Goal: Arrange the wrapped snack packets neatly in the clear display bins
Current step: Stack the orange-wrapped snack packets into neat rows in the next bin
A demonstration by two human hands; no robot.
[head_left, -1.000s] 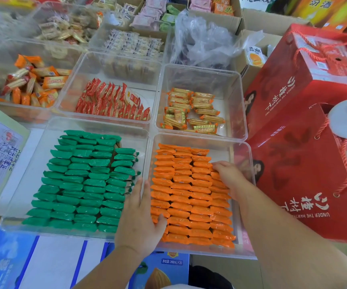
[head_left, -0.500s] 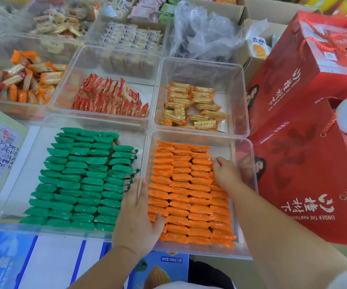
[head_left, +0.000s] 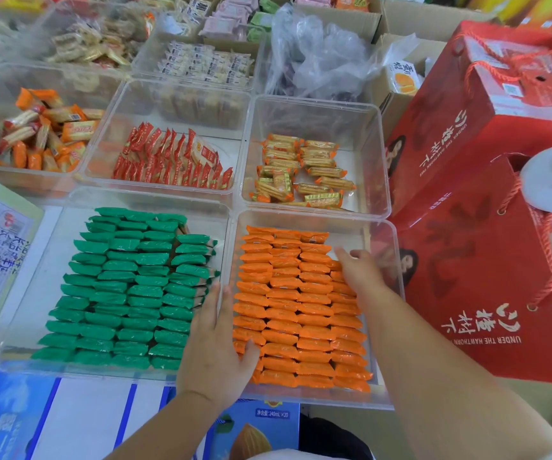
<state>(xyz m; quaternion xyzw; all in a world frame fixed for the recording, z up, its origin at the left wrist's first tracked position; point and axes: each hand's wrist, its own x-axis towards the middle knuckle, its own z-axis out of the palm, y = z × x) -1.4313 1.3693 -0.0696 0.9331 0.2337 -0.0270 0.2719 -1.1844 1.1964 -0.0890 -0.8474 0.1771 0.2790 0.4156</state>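
left hand flat, fingers straight against left edge of orange packets, thumb on them | right hand fingers laid on right column, far end | orange rows fill near-right clear bin | green packets stacked in near-left bin | red gift boxes just right of bins

Orange packets in neat overlapping rows, near-right clear bin; green packets likewise, near-left bin.
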